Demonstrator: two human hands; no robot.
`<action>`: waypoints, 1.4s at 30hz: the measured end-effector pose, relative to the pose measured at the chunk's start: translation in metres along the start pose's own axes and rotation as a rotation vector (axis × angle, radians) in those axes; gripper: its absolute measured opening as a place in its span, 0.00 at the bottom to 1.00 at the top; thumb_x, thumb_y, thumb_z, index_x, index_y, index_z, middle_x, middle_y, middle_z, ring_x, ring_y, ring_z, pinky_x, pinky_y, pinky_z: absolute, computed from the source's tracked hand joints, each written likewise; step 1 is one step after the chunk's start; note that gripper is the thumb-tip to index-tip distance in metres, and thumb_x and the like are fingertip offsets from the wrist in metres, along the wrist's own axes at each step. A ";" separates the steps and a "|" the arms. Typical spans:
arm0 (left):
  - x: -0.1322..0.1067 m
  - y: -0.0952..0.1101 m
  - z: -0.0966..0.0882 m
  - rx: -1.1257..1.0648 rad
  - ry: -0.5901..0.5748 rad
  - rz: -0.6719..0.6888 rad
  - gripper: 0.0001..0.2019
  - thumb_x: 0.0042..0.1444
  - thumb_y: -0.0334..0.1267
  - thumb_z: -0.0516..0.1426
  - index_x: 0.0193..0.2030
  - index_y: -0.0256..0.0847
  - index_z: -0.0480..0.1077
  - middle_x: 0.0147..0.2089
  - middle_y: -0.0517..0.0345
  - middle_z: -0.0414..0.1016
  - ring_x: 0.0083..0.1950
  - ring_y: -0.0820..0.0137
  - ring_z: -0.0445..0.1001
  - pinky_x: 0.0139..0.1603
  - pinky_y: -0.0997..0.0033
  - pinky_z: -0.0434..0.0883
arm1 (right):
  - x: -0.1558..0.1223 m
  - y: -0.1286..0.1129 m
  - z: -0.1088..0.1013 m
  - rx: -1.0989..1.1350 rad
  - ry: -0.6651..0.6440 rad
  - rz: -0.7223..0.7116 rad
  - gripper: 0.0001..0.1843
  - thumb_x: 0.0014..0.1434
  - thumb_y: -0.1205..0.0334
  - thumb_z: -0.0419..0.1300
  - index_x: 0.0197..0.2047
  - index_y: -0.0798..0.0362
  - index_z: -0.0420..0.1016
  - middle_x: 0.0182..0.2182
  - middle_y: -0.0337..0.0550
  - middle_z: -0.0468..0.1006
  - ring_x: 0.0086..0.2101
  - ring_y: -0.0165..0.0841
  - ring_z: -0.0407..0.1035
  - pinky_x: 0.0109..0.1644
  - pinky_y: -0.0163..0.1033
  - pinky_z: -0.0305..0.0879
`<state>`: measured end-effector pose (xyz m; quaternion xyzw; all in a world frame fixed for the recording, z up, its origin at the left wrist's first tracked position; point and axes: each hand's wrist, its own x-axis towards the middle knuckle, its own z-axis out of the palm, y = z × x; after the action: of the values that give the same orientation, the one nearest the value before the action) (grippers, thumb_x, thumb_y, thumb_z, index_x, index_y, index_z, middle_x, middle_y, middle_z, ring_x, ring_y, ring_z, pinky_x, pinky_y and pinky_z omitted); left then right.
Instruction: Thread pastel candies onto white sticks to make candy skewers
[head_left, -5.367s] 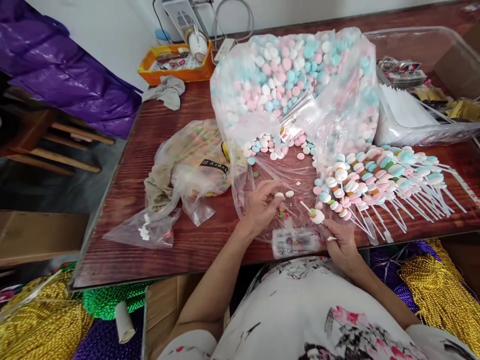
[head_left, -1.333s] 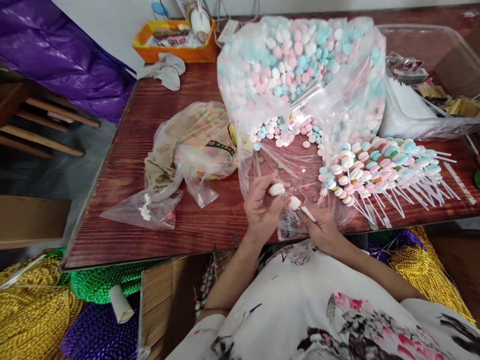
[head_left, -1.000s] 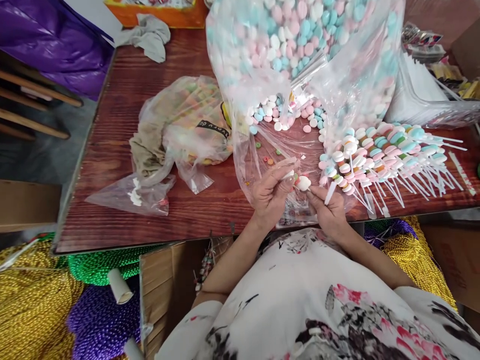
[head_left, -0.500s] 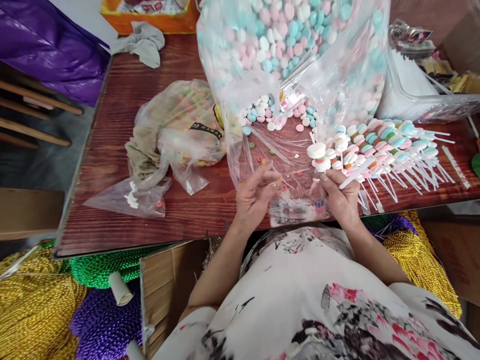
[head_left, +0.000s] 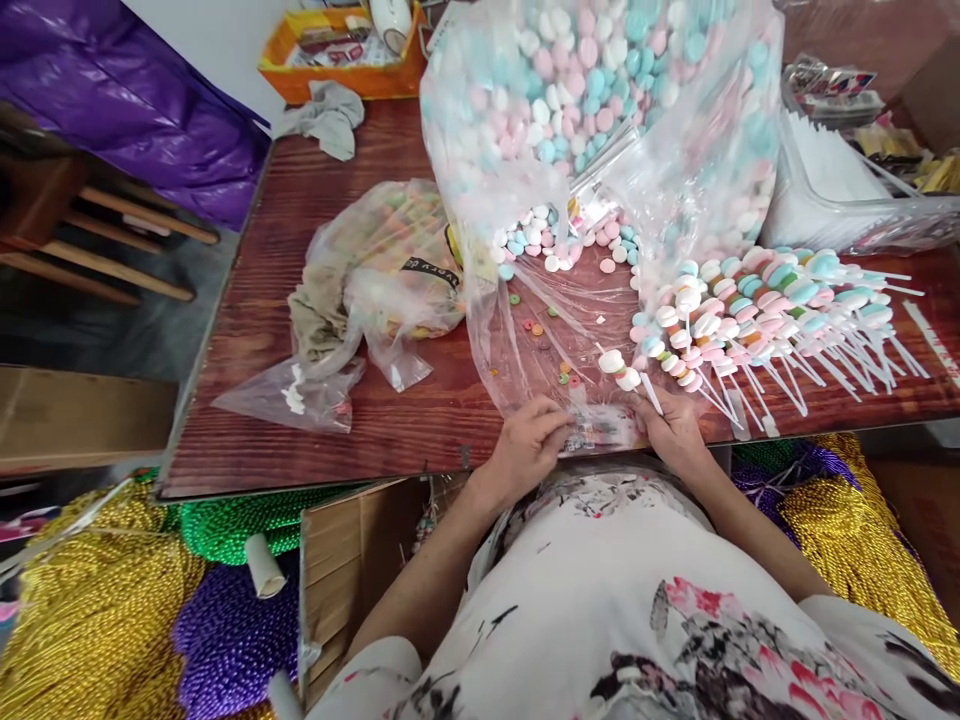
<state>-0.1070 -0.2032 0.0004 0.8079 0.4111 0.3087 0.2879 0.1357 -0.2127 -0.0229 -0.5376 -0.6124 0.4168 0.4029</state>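
Note:
My right hand (head_left: 673,428) is closed on a candy skewer (head_left: 619,371), a white stick with pale round sweets and coloured bits between them. A bare white stick (head_left: 651,393) also juts up from between its fingers. Near the table's front edge, my left hand (head_left: 531,442) has its fingers pinched together beside a flat printed clear packet (head_left: 604,426); what is between the fingertips is hidden. Finished-looking candy skewers (head_left: 772,300) lie piled to the right of my right hand. Small coloured rings (head_left: 564,372) are scattered on the clear plastic in front of my hands.
A big clear bag of pink, white and blue sweets (head_left: 592,90) stands at the back. Left of it lies a bag of coloured pieces (head_left: 397,265). White sticks (head_left: 825,170) fill a clear tray at right. An orange box (head_left: 352,80) and grey cloth (head_left: 328,118) sit far left.
My left hand has dropped toward the table edge, its fingers now drawn together. My right hand has lowered the candy skewer toward me. The view has shifted slightly left.

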 end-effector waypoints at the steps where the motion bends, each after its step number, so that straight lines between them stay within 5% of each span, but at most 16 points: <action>1: 0.006 0.000 -0.004 -0.023 0.038 -0.008 0.10 0.62 0.31 0.55 0.45 0.41 0.77 0.38 0.54 0.73 0.39 0.70 0.72 0.40 0.72 0.69 | 0.000 -0.001 0.000 0.008 0.005 0.002 0.18 0.67 0.59 0.52 0.26 0.53 0.69 0.19 0.34 0.63 0.23 0.28 0.59 0.29 0.34 0.56; 4: 0.030 -0.001 -0.008 0.137 0.040 -0.044 0.10 0.62 0.33 0.55 0.44 0.40 0.77 0.38 0.53 0.73 0.40 0.67 0.71 0.43 0.67 0.69 | 0.001 -0.002 0.000 0.021 0.022 0.006 0.18 0.66 0.58 0.52 0.25 0.53 0.69 0.19 0.34 0.63 0.23 0.28 0.58 0.29 0.34 0.55; 9: 0.059 0.002 0.004 0.634 -0.226 -0.135 0.10 0.60 0.30 0.53 0.38 0.38 0.76 0.42 0.45 0.70 0.47 0.57 0.66 0.40 0.62 0.68 | 0.000 0.000 0.001 0.013 0.020 -0.002 0.17 0.67 0.57 0.52 0.28 0.53 0.70 0.19 0.34 0.63 0.23 0.28 0.58 0.29 0.35 0.55; 13: 0.054 0.000 0.008 0.642 -0.221 -0.105 0.10 0.60 0.32 0.53 0.42 0.39 0.76 0.45 0.43 0.70 0.49 0.55 0.65 0.38 0.61 0.68 | -0.003 0.005 0.002 0.024 0.029 -0.035 0.17 0.67 0.58 0.52 0.27 0.52 0.69 0.19 0.35 0.63 0.23 0.29 0.58 0.29 0.36 0.56; 17: 0.041 -0.003 0.011 0.252 -0.029 -0.029 0.07 0.59 0.32 0.56 0.38 0.38 0.77 0.42 0.46 0.75 0.48 0.59 0.70 0.47 0.57 0.71 | -0.015 0.012 0.001 0.101 0.214 -0.051 0.17 0.66 0.58 0.54 0.25 0.50 0.65 0.19 0.34 0.62 0.21 0.29 0.56 0.27 0.37 0.54; 20: 0.036 -0.001 0.012 -0.314 0.202 -0.191 0.02 0.53 0.33 0.62 0.34 0.38 0.77 0.36 0.53 0.79 0.38 0.68 0.75 0.42 0.65 0.74 | -0.023 0.010 -0.005 0.098 0.306 -0.059 0.17 0.67 0.59 0.53 0.25 0.51 0.64 0.19 0.33 0.60 0.20 0.28 0.55 0.26 0.37 0.53; 24: 0.041 0.005 0.008 -1.000 0.356 -0.546 0.11 0.41 0.34 0.70 0.33 0.40 0.79 0.30 0.59 0.80 0.27 0.73 0.75 0.25 0.75 0.71 | -0.025 -0.008 -0.007 -0.112 0.072 -0.196 0.11 0.66 0.63 0.54 0.32 0.52 0.71 0.21 0.35 0.66 0.21 0.28 0.59 0.27 0.36 0.57; 28: 0.049 0.009 0.005 -1.248 0.381 -0.601 0.13 0.35 0.35 0.73 0.31 0.41 0.80 0.29 0.59 0.81 0.26 0.74 0.76 0.25 0.77 0.72 | -0.016 -0.025 -0.001 -0.218 -0.105 -0.267 0.11 0.68 0.66 0.50 0.35 0.52 0.71 0.24 0.38 0.71 0.24 0.29 0.64 0.30 0.36 0.59; 34: 0.046 0.003 0.011 -1.126 0.485 -0.508 0.12 0.37 0.35 0.73 0.31 0.43 0.81 0.32 0.59 0.81 0.31 0.74 0.77 0.33 0.76 0.74 | -0.012 -0.024 0.001 -0.319 -0.140 -0.263 0.10 0.67 0.67 0.50 0.35 0.52 0.70 0.27 0.40 0.76 0.27 0.31 0.69 0.31 0.36 0.60; 42: 0.042 -0.004 0.010 -0.527 0.548 -0.124 0.10 0.46 0.30 0.70 0.36 0.45 0.81 0.35 0.59 0.81 0.36 0.72 0.78 0.40 0.73 0.75 | -0.011 -0.022 0.003 -0.380 -0.130 -0.192 0.12 0.65 0.70 0.49 0.38 0.52 0.73 0.28 0.42 0.77 0.28 0.33 0.72 0.33 0.37 0.64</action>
<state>-0.0817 -0.1677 0.0017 0.5671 0.4276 0.5905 0.3834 0.1270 -0.2256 -0.0036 -0.5149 -0.7530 0.2874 0.2920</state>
